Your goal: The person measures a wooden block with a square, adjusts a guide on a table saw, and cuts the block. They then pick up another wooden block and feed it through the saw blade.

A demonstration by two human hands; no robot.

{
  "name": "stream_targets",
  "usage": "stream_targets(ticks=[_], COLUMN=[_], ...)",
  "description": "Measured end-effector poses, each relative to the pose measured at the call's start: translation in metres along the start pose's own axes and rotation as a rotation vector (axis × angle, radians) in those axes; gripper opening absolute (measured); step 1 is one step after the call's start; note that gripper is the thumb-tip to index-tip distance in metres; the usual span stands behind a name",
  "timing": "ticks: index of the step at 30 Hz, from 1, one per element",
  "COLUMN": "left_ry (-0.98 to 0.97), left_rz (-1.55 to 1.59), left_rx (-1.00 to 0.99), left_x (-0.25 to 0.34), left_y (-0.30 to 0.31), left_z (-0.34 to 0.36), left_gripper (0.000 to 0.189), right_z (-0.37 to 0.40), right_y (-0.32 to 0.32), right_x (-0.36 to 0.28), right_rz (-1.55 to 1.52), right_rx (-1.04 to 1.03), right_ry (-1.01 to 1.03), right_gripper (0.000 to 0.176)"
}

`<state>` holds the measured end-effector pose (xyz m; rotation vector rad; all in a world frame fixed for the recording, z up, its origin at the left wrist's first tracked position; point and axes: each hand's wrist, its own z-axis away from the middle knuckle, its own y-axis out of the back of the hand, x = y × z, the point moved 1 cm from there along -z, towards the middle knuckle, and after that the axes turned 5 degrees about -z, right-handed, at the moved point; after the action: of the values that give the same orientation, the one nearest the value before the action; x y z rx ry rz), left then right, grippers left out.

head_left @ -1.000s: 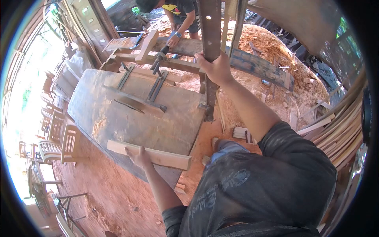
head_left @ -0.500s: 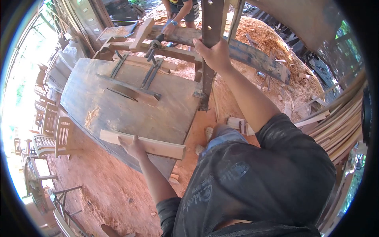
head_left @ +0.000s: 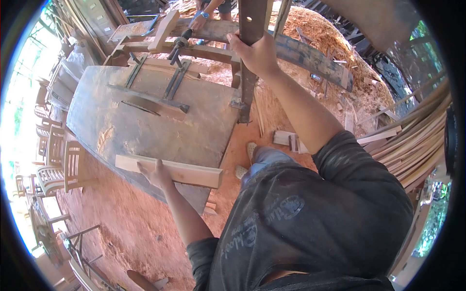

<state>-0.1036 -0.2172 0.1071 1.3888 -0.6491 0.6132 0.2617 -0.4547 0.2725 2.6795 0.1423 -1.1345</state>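
My left hand (head_left: 156, 175) is closed on a pale wooden board (head_left: 191, 173), with fingers over its upper edge. The board lies along the near end of a dusty metal saw table (head_left: 199, 128). A thin dark blade (head_left: 141, 107) shows in a slot of the table, beside a metal guide bar (head_left: 148, 99). Higher up, my right hand (head_left: 255, 53) is wrapped round an upright metal beam (head_left: 252, 24) with holes, at the table's right corner.
Across the table, a co-worker's hand (head_left: 198, 22) with a blue watch is near a wooden frame. Wooden chairs (head_left: 74, 165) stand at left. Stacked wood strips (head_left: 412, 140) are at right. Sawdust covers the floor (head_left: 107, 203), with offcuts (head_left: 286, 138) near my feet.
The whole view has shifted slightly, so the table and beam appear further left and higher. Both hands keep their holds on the board and the beam.
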Motion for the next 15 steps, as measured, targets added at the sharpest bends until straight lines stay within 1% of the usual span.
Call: stream_targets(ticks=[1, 4, 7, 9, 12, 15], left_ry=[-0.016, 0.071, 0.027, 0.035, 0.031, 0.018], left_rz=[-0.021, 0.000, -0.011, -0.027, -0.049, -0.073], left_rx=[-0.002, -0.058, -0.019, -0.017, 0.002, -0.006], left_x=[0.000, 0.014, 0.000, 0.000, -0.002, -0.008], left_y=[-0.001, 0.006, -0.003, -0.003, -0.004, -0.006], left_z=[0.001, 0.010, -0.001, 0.002, -0.001, -0.007], left_gripper=[0.090, 0.089, 0.089, 0.090, 0.091, 0.091], right_z=[0.001, 0.002, 0.001, 0.003, 0.003, 0.002], right_y=[0.001, 0.000, 0.009, 0.009, 0.005, 0.011], right_x=[0.000, 0.000, -0.014, -0.013, -0.009, -0.010], right_rz=[-0.008, -0.066, -0.070, -0.125, -0.191, -0.179], right_rx=[0.007, 0.028, -0.069, -0.041, -0.057, -0.086], right_ry=[0.002, -0.005, -0.013, -0.053, -0.081, -0.060], right_gripper=[0.022, 0.026, 0.029, 0.033, 0.037, 0.038])
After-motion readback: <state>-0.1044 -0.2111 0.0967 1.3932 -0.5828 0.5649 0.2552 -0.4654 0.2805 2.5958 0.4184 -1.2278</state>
